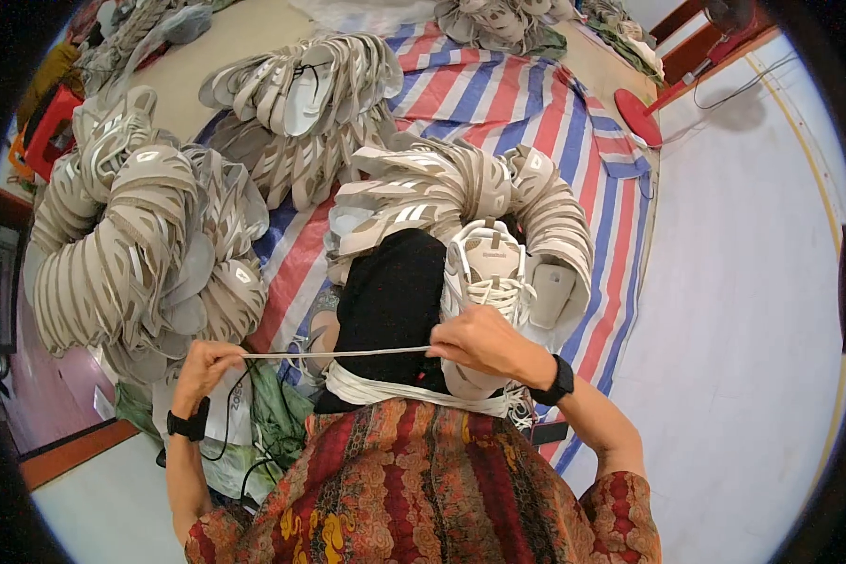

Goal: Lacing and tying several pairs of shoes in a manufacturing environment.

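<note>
A pale shoelace point(338, 354) is stretched level and taut between my two hands. Its left end is pinched in the closed fingers of my left hand point(205, 367), out past my dark-trousered knee point(395, 282). My right hand point(479, 340) is closed on the other end, just over the heel part of a white and beige sneaker point(489, 268). That sneaker lies with its tongue pointing away from me, and white laces cross its front. Whether the stretched lace joins the sneaker cannot be told. A bundle of white laces point(414, 395) lies across my lap.
Several strung rolls of beige shoe uppers surround me: one roll point(141, 254) at left, one stack point(305, 94) farther back, one roll point(442, 188) ahead. Beneath them spreads a striped sheet point(498, 94). A red round stand base point(637, 117) is at far right, a green bag point(277, 414) near left.
</note>
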Tool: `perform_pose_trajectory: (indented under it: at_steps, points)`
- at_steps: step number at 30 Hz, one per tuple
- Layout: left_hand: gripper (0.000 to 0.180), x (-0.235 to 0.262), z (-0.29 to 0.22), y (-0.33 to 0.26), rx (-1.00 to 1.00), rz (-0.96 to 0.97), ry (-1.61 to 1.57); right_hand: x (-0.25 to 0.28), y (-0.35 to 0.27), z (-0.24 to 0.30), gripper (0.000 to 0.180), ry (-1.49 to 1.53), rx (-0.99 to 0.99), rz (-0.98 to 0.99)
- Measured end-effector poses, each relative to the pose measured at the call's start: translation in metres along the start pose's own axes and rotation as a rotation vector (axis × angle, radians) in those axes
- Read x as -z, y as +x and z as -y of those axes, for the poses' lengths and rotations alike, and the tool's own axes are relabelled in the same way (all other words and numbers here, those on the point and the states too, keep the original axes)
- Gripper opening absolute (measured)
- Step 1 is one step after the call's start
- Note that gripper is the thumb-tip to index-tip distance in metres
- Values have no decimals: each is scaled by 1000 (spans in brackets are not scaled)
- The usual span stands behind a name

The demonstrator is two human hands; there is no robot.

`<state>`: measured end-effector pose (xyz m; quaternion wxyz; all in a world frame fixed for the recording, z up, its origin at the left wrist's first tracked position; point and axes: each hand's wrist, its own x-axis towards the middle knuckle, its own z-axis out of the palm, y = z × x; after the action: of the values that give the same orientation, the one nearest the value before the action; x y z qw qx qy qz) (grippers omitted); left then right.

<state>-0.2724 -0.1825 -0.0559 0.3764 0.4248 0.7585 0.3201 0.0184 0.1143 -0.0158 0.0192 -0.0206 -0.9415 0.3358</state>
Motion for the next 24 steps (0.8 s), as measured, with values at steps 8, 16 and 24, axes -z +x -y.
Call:
perform_pose_trajectory:
  at_steps: [8, 16, 24]
  points:
    - [14, -11, 63, -16, -283, -634, 487, 2, -17, -5, 13, -78, -7, 140]
    - [18, -67, -10, 61, 12, -660, -147, -7, -13, -17, 11, -53, 196, 170]
    - [14, -175, -129, 159, -38, -39, -808, 18, -15, -45, 12, 31, -412, -404]
